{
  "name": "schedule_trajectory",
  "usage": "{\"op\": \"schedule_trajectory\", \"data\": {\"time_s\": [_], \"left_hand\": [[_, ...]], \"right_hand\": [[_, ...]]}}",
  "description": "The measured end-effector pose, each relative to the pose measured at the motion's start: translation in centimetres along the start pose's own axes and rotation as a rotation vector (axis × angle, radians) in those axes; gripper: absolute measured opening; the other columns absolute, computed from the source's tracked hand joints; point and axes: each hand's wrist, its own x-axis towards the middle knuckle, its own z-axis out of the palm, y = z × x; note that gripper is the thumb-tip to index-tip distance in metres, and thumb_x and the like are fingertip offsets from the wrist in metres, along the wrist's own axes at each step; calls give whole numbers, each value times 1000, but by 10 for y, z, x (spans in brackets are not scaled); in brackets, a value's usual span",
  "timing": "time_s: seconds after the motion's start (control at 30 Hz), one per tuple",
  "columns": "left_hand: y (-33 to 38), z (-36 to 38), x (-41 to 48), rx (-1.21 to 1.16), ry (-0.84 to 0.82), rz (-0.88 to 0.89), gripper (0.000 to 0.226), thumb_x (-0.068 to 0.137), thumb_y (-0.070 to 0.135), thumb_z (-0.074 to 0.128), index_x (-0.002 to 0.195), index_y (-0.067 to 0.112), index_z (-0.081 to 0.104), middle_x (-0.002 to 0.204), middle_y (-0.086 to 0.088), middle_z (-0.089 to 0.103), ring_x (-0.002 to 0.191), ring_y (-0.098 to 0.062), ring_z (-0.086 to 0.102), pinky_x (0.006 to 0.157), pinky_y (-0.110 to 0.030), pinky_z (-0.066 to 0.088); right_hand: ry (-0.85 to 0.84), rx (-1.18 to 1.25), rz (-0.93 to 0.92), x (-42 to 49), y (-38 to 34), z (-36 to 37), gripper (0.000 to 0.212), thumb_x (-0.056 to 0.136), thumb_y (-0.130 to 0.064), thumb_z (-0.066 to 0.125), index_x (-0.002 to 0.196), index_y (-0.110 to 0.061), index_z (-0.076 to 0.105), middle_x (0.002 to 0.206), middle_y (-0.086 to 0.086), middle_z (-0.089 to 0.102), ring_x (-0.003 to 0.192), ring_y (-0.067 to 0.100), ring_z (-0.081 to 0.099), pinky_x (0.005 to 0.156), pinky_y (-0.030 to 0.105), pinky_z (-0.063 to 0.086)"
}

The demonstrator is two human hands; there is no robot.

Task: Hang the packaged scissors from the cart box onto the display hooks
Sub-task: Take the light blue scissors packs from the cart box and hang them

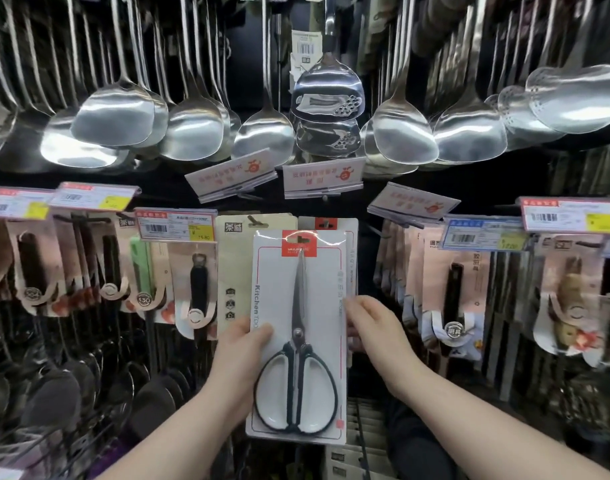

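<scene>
One pack of scissors (298, 336) sits between two hands. The left hand (243, 355) grips its left edge, thumb on the front and the rest hidden behind. The right hand (374, 329) pinches the right edge, its fingers (354, 308) curled round the card.

The pack is a white card with a red tab on top and "Kitchen" printed up the left side. It holds one pair with steel blades and black-rimmed white handles. Its long axis is upright: the blade tips point up, above the fingers, and the handles lie below them, between the wrists.

Behind it, just above the fingers, hang two more cards, one beige (234, 258) and one white (352, 237). Well above the fingers hangs a row of steel spatulas (192, 129).
</scene>
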Motion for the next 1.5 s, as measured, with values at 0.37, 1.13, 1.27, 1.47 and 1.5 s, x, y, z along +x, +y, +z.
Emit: {"op": "schedule_trajectory", "data": {"time_s": [0.37, 1.13, 1.27, 1.47, 1.5], "left_hand": [[6, 37, 14, -19, -103, -45, 22, 91, -3, 47, 107, -1, 62, 103, -23, 71, 96, -38, 69, 79, -44, 58], [-5, 49, 54, 491, -7, 99, 31, 87, 11, 54, 117, 12, 61, 108, -5, 69, 103, -25, 63, 92, -34, 50], [-5, 58, 63, 618, 39, 105, 36, 89, 12, 52, 125, 12, 56, 123, -11, 64, 115, -30, 56, 87, -28, 41], [-6, 70, 74, 664, 107, 65, 38, 92, 9, 49, 129, 6, 49, 129, -18, 59, 119, -34, 53, 92, -32, 42], [-7, 72, 74, 659, 115, 60, 38, 92, 9, 49, 129, 5, 48, 130, -18, 58, 120, -35, 53, 93, -32, 41]], "right_hand": [[146, -177, -110, -8, -6, -11, 18, 88, -11, 58, 84, -29, 59, 95, -4, 70, 92, 15, 67, 86, 37, 54], [195, -278, -48, 39, 13, -14, 9, 88, -13, 56, 95, -17, 61, 95, 0, 66, 91, 15, 60, 73, 26, 44], [195, -346, -37, 54, 19, -14, 14, 88, -14, 55, 99, -11, 63, 90, 0, 63, 87, 17, 56, 73, 26, 40], [181, -371, 13, 73, 27, -13, 19, 90, -17, 53, 106, -10, 61, 95, 0, 61, 88, 17, 53, 76, 26, 41], [183, -370, 17, 75, 28, -13, 19, 90, -17, 53, 107, -11, 61, 93, -1, 60, 87, 17, 53, 76, 26, 41]]}}
